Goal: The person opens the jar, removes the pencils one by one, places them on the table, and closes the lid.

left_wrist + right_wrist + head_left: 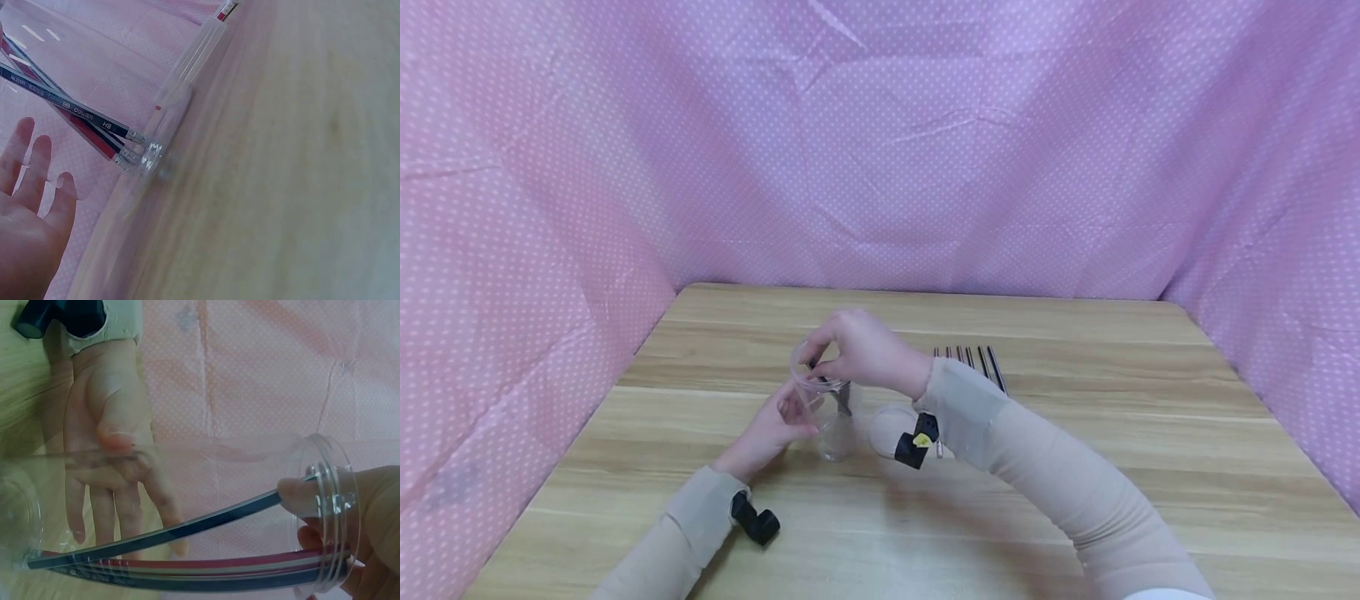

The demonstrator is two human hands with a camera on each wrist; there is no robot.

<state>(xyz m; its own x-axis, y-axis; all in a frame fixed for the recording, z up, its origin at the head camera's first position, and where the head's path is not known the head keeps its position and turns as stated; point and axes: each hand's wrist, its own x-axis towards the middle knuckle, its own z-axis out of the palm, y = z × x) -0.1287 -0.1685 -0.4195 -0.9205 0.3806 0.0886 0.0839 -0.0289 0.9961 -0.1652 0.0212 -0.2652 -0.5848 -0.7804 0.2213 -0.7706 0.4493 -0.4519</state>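
A clear plastic jar (837, 429) stands at the table's middle, its mouth uppermost. Several dark and red pencils (75, 111) lean inside it, crossing one another; one carries "HB" lettering. Through the jar's mouth reach the fingers of my right hand (868, 354), and thumb and finger pinch the upper end of a dark pencil (219, 517). My left hand (767, 429) is beside the jar, palm toward it. Its fingers (103, 509) are spread and mostly straight, seen through the clear wall, with the thumb along the jar's edge.
A round clear lid (887, 429) lies right of the jar, partly behind the right wrist camera (917, 442). Farther right, several pencils (981, 360) lie in a row, partly covered by the right sleeve (1045, 467). Pink dotted cloth (880, 167) hangs around the wooden table (1150, 467).
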